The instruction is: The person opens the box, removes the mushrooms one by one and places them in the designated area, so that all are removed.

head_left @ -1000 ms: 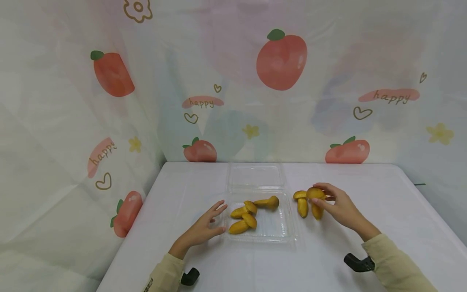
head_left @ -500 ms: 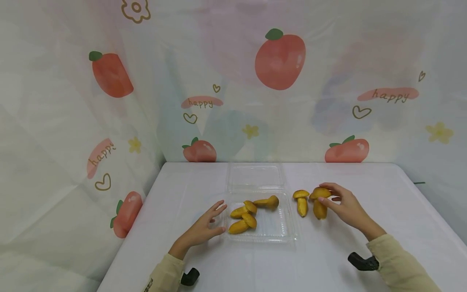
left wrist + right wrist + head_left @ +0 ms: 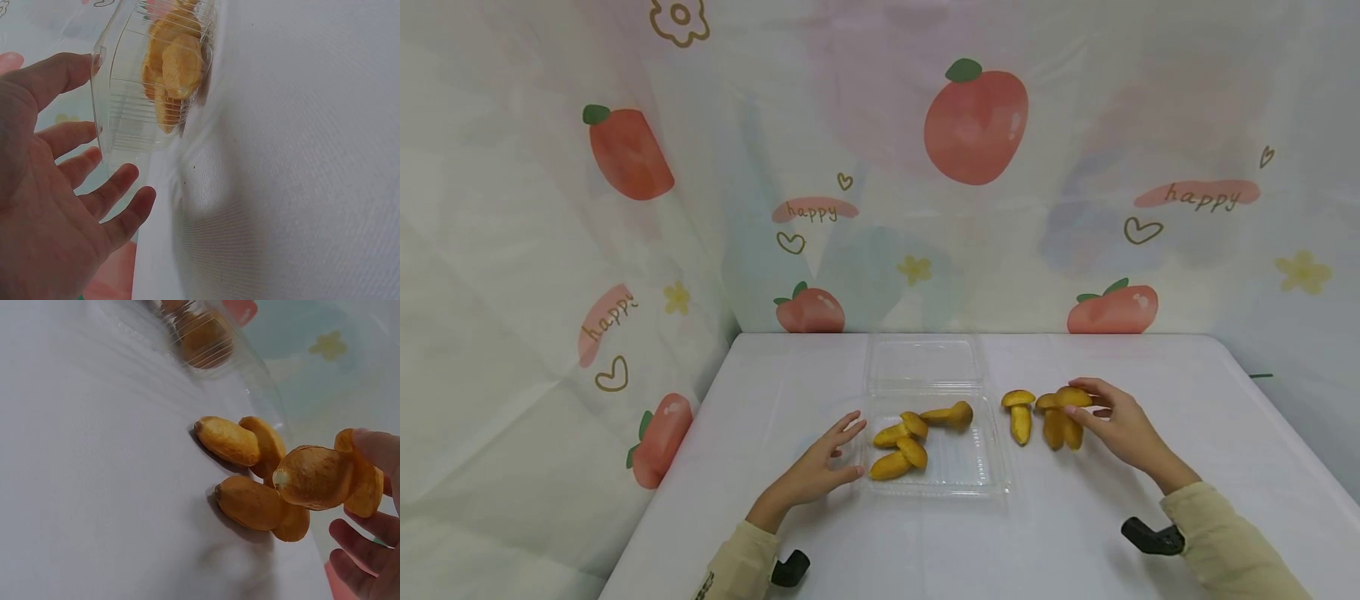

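My right hand point(image 3: 1122, 427) pinches a yellow-brown mushroom point(image 3: 315, 478) by its cap, thumb on one side and fingers on the other. In the right wrist view it is lifted off the table. Two similar mushrooms lie beneath and left of it: a near one point(image 3: 250, 503) and a farther one point(image 3: 226, 440). Fingertips of my left hand point(image 3: 816, 468) are at the left rim of a clear plastic clamshell box point(image 3: 955, 467), thumb and fingers spread and relaxed. Inside the box lie three mushrooms point(image 3: 900, 461), two at the left and one at the back.
The box's clear lid point(image 3: 925, 364) lies folded back behind it on the white-covered table point(image 3: 925, 550). A printed fabric wall point(image 3: 865, 275) rises along the table's back edge, and another stands on the left. Black wrist mounts point(image 3: 1152, 537) stick out below both sleeves.
My right hand has moved right with its mushroom, uncovering more of the mushroom behind it. My left hand and the box have stayed put.
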Demonstrator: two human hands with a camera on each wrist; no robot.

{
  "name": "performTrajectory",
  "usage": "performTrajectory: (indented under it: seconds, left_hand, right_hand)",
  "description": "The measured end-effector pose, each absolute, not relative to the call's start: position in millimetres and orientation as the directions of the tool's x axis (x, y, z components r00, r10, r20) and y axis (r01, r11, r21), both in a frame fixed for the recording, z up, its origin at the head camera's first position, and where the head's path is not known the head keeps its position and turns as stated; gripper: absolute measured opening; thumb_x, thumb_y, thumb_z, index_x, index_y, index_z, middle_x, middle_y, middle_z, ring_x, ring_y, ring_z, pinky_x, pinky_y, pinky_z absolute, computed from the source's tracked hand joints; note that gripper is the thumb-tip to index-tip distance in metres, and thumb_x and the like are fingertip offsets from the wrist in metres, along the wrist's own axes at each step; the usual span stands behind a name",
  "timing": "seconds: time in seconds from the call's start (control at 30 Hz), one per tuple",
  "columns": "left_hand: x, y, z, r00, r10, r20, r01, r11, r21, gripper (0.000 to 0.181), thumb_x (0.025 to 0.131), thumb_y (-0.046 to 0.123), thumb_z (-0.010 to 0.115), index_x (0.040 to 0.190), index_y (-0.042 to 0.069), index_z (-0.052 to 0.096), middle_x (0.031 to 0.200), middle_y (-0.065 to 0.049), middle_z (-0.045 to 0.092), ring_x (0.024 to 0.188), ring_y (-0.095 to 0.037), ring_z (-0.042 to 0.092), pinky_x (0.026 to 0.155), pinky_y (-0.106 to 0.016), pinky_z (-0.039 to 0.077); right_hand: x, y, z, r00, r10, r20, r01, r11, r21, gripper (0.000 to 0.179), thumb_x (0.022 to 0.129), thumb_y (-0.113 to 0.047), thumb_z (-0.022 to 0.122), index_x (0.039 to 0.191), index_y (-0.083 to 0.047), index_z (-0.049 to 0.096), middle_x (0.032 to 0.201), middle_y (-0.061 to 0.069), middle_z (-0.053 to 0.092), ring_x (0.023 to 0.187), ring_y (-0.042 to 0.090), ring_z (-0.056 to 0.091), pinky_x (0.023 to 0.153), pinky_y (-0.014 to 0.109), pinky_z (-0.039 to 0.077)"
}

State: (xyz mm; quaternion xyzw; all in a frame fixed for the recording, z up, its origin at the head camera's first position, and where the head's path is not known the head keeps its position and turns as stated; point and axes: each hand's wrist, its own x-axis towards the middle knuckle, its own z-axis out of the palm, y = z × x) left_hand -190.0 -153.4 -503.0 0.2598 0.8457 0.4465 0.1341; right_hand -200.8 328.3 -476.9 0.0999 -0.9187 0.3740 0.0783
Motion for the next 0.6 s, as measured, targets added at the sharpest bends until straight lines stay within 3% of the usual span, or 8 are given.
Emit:
performTrajectory:
  seconds: [0.17,0.2,0.3,0.4,0.47,0.6]
  left_hand:
    - [-190.2,-153.3,-503.1,-0.829,0.559,0.006,0.322,0.469,0.822,0.072,0.099,0.024,0.064,0.16,0.007,0.029,0.171,-0.014,0.014,0.153,-0.039,0.026,0.112,-0.063,0.041]
    - [-190.2,-153.5,-503.3,-0.83,0.558,0.006,0.321,0.469,0.823,0.072,0.099,0.024,0.064,0.16,0.007,0.03,0.171,-0.014,0.014,0.153,-0.039,0.026,0.112,-0.063,0.041]
    - [-190.4,-153.8,-503.7,-0.83,0.558,0.005,0.32,0.468,0.824,0.072,0.098,0.025,0.064,0.159,0.007,0.03,0.171,-0.014,0.014,0.153,-0.039,0.026,0.112,-0.063,0.04]
    - [-190.5,-153.9,-503.8,-0.83,0.558,0.007,0.319,0.464,0.826,0.073,0.098,0.028,0.065,0.159,0.007,0.03,0.171,-0.014,0.014,0.153,-0.039,0.026,0.112,-0.062,0.04]
    - [-190.4,-153.8,-503.6,-0.829,0.559,0.007,0.32,0.464,0.826,0.073,0.098,0.029,0.065,0.159,0.007,0.03,0.171,-0.014,0.014,0.153,-0.039,0.026,0.113,-0.062,0.04]
    - [-189.9,-153.5,-502.6,-0.829,0.559,0.01,0.321,0.462,0.827,0.072,0.099,0.027,0.065,0.159,0.007,0.031,0.171,-0.015,0.014,0.153,-0.039,0.026,0.113,-0.063,0.04]
  right_hand:
    - [-202.4,332.6,-480.6,-0.972,-0.115,0.205,-0.226,0.699,-0.678,0.05,0.099,-0.025,0.066,0.137,0.006,0.052,0.132,0.03,0.061,0.115,0.042,0.058,0.077,0.006,0.046]
    - [-202.7,333.5,-481.6,-0.972,-0.111,0.205,-0.223,0.699,-0.68,0.05,0.099,-0.025,0.066,0.137,0.006,0.052,0.132,0.03,0.061,0.114,0.037,0.059,0.077,0.006,0.046]
    - [-203.2,336.4,-484.9,-0.971,-0.103,0.217,-0.226,0.692,-0.686,0.05,0.099,-0.024,0.066,0.136,0.006,0.053,0.13,0.03,0.062,0.108,0.007,0.06,0.077,0.005,0.046]
    - [-203.6,339.4,-489.2,-0.967,-0.098,0.236,-0.239,0.678,-0.695,0.048,0.099,-0.022,0.067,0.135,0.006,0.054,0.128,0.03,0.062,0.099,-0.02,0.045,0.077,0.003,0.045]
    - [-204.5,341.4,-492.5,-0.965,-0.098,0.244,-0.245,0.672,-0.699,0.048,0.099,-0.021,0.066,0.135,0.007,0.054,0.128,0.031,0.061,0.097,-0.027,0.039,0.077,0.002,0.044]
    - [-206.4,345.4,-498.2,-0.968,-0.086,0.238,-0.232,0.677,-0.698,0.049,0.099,-0.023,0.066,0.136,0.008,0.053,0.129,0.032,0.06,0.096,-0.027,0.038,0.077,0.0,0.042]
